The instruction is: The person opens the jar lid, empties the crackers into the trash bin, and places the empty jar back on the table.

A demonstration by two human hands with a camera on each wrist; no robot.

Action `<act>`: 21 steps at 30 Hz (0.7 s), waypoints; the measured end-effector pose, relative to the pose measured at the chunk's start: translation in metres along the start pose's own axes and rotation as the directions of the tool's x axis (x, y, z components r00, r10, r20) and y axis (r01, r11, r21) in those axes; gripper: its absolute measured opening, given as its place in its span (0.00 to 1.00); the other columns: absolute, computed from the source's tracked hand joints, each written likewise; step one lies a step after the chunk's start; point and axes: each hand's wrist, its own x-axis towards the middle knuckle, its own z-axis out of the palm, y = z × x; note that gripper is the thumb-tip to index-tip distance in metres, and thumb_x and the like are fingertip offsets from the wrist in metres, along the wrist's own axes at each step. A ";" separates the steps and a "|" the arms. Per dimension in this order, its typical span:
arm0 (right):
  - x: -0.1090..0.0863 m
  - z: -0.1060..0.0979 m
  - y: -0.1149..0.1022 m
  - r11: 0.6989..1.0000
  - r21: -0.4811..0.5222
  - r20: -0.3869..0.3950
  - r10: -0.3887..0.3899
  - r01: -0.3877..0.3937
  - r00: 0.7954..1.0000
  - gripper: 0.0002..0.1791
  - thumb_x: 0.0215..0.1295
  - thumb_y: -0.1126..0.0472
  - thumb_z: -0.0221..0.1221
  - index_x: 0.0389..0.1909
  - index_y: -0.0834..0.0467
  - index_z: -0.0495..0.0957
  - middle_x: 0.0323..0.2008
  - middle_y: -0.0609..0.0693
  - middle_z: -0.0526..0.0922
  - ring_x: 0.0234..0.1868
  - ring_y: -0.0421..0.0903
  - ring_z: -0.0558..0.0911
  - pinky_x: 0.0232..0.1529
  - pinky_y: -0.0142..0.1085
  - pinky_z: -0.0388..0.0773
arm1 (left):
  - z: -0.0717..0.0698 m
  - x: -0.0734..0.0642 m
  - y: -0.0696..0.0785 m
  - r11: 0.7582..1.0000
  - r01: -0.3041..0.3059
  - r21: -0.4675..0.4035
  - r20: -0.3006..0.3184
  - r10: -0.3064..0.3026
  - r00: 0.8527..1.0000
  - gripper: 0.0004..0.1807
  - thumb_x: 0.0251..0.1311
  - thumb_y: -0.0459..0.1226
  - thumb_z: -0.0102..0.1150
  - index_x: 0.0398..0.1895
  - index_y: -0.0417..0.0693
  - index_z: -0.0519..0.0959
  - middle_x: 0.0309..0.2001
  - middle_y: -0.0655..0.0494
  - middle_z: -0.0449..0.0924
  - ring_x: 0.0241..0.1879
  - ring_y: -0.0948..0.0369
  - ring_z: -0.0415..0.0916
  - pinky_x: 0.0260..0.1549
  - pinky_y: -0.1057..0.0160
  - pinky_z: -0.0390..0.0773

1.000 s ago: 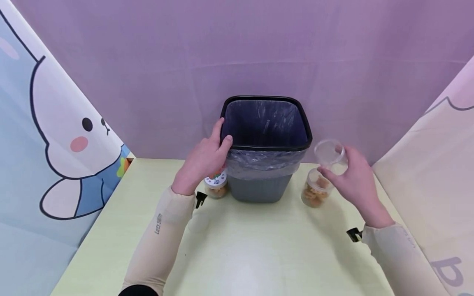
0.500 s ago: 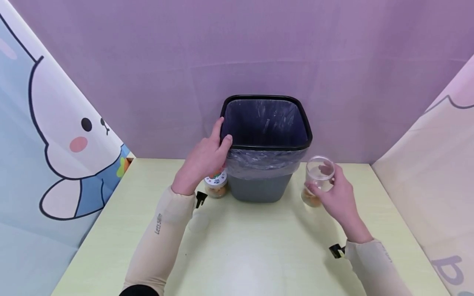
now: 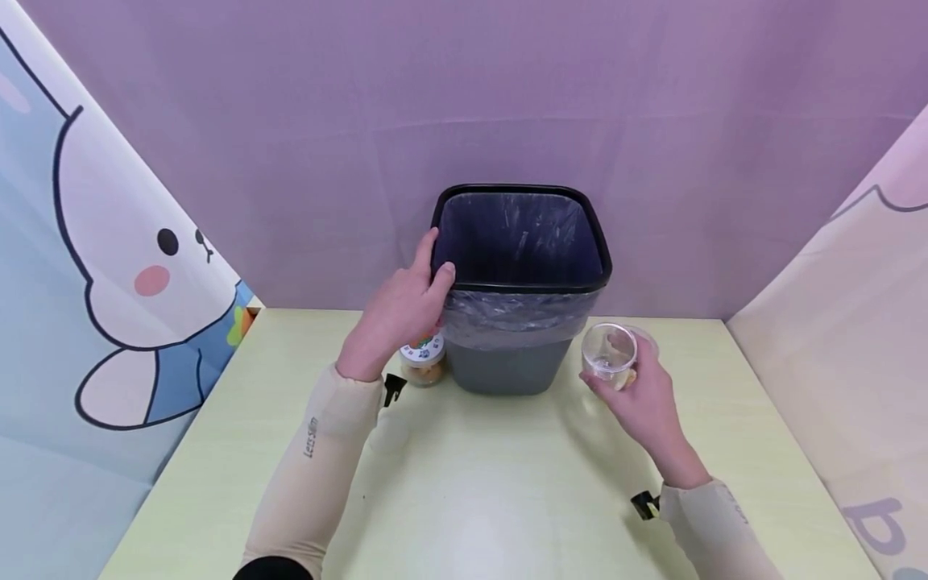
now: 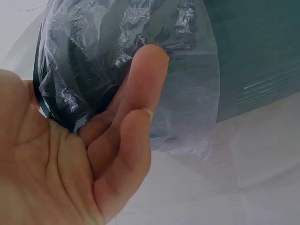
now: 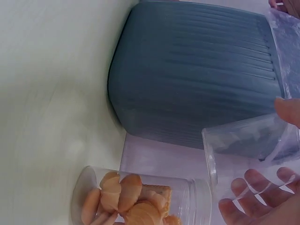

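Head view shows a person's left hand (image 3: pixel 399 314) gripping the near-left corner of a grey bin (image 3: pixel 507 370), thumb on the black rim. In the left wrist view the fingers bend against the plastic liner (image 4: pixel 183 103) outside, a hold that presumably steadies the bin and pins the folded-over film.

The right hand (image 3: pixel 645 399) grips a clear cup (image 5: pixel 243 138), its thumb on one side and fingers spread along the other; the spread grip seems suited to a smooth, wide wall. In the head view the cup tilts, one round end facing up, to the right of the bin. Whether it touches the biscuit jar (image 5: pixel 136 201) is hard to tell, as the hand mostly hides that jar from above; the right wrist view shows it upright, with tan pieces inside.

Farther left, a white-topped jar (image 3: pixel 422 358) stands just beside the bin. The bin sits at the back of the pale table (image 3: pixel 478 483), before a purple cloth (image 3: pixel 507 89), perhaps for backing.
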 end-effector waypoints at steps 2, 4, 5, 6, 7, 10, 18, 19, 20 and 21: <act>0.000 0.000 0.000 1.000 0.001 -0.004 0.005 -0.005 1.000 0.43 0.49 0.60 0.77 0.64 0.63 0.66 0.56 0.61 0.76 0.54 0.61 0.78 0.52 0.58 0.72 | 0.000 0.000 0.000 1.000 0.001 0.003 0.002 -0.001 1.000 0.39 0.74 0.62 0.29 0.80 0.65 0.30 0.21 0.52 0.78 0.17 0.54 0.77 0.23 0.52 0.75; 0.000 -0.001 0.001 1.000 0.006 -0.001 0.023 -0.023 1.000 0.44 0.49 0.60 0.76 0.65 0.63 0.65 0.55 0.62 0.77 0.54 0.61 0.77 0.53 0.59 0.72 | 0.000 0.001 0.001 1.000 0.003 0.007 0.004 -0.003 1.000 0.39 0.74 0.62 0.29 0.80 0.65 0.30 0.20 0.51 0.78 0.17 0.54 0.77 0.23 0.52 0.74; 0.000 -0.002 0.001 0.999 0.007 0.002 0.033 -0.033 0.999 0.44 0.50 0.59 0.76 0.66 0.63 0.65 0.55 0.62 0.77 0.54 0.61 0.77 0.53 0.59 0.72 | 0.000 0.001 0.001 1.000 0.004 0.009 0.005 -0.004 1.000 0.39 0.74 0.62 0.29 0.80 0.65 0.30 0.20 0.51 0.78 0.17 0.54 0.77 0.23 0.52 0.74; 0.000 -0.002 0.001 0.999 0.007 0.005 0.043 -0.043 0.999 0.44 0.50 0.59 0.76 0.66 0.63 0.65 0.55 0.63 0.78 0.55 0.61 0.77 0.53 0.59 0.72 | 0.000 0.001 0.001 1.000 0.003 0.012 0.004 -0.003 1.000 0.39 0.74 0.62 0.29 0.80 0.65 0.30 0.20 0.52 0.78 0.17 0.54 0.77 0.23 0.52 0.74; 0.000 -0.003 0.001 0.999 0.009 0.011 0.050 -0.050 0.999 0.44 0.51 0.58 0.76 0.66 0.64 0.64 0.55 0.63 0.78 0.55 0.61 0.77 0.54 0.60 0.72 | 0.001 0.001 0.000 1.000 0.003 0.014 0.004 -0.003 1.000 0.39 0.74 0.61 0.28 0.80 0.65 0.30 0.20 0.52 0.78 0.17 0.54 0.77 0.23 0.52 0.74; -0.001 -0.006 0.002 0.998 0.006 0.021 0.064 -0.064 0.998 0.45 0.51 0.57 0.76 0.67 0.64 0.64 0.56 0.64 0.78 0.56 0.61 0.77 0.54 0.60 0.71 | 0.001 0.001 0.000 1.000 0.003 0.015 0.001 -0.003 1.000 0.39 0.74 0.61 0.28 0.80 0.65 0.30 0.20 0.52 0.78 0.17 0.55 0.77 0.24 0.52 0.74; -0.008 -0.011 0.002 0.999 -0.018 0.016 0.042 -0.041 0.999 0.46 0.49 0.58 0.77 0.68 0.60 0.65 0.56 0.61 0.78 0.57 0.60 0.77 0.54 0.59 0.71 | 0.002 0.001 -0.001 1.000 -0.005 0.019 -0.002 0.005 1.000 0.39 0.74 0.62 0.27 0.80 0.65 0.30 0.20 0.54 0.79 0.16 0.55 0.77 0.25 0.53 0.74; -0.009 -0.010 0.001 0.999 -0.020 0.017 0.032 -0.031 0.999 0.45 0.49 0.57 0.77 0.67 0.60 0.66 0.55 0.60 0.79 0.56 0.60 0.77 0.54 0.58 0.71 | 0.001 0.001 -0.001 1.000 -0.005 0.019 -0.004 0.005 1.000 0.39 0.74 0.62 0.27 0.80 0.65 0.30 0.19 0.54 0.79 0.16 0.55 0.77 0.25 0.53 0.74; -0.009 -0.010 0.001 1.000 -0.022 0.017 0.020 -0.020 1.000 0.44 0.49 0.57 0.77 0.66 0.60 0.67 0.55 0.60 0.79 0.56 0.60 0.78 0.53 0.58 0.71 | 0.001 0.001 -0.001 1.000 -0.007 0.018 -0.006 0.007 1.000 0.39 0.74 0.62 0.27 0.80 0.65 0.30 0.19 0.54 0.79 0.16 0.55 0.77 0.24 0.53 0.74; -0.010 -0.009 0.000 1.000 -0.022 0.015 0.009 -0.008 1.000 0.43 0.49 0.58 0.77 0.66 0.60 0.68 0.54 0.60 0.79 0.55 0.60 0.78 0.53 0.57 0.70 | 0.001 0.001 -0.001 1.000 -0.009 0.019 -0.008 0.009 1.000 0.39 0.74 0.62 0.27 0.80 0.65 0.30 0.19 0.54 0.79 0.16 0.55 0.77 0.24 0.53 0.74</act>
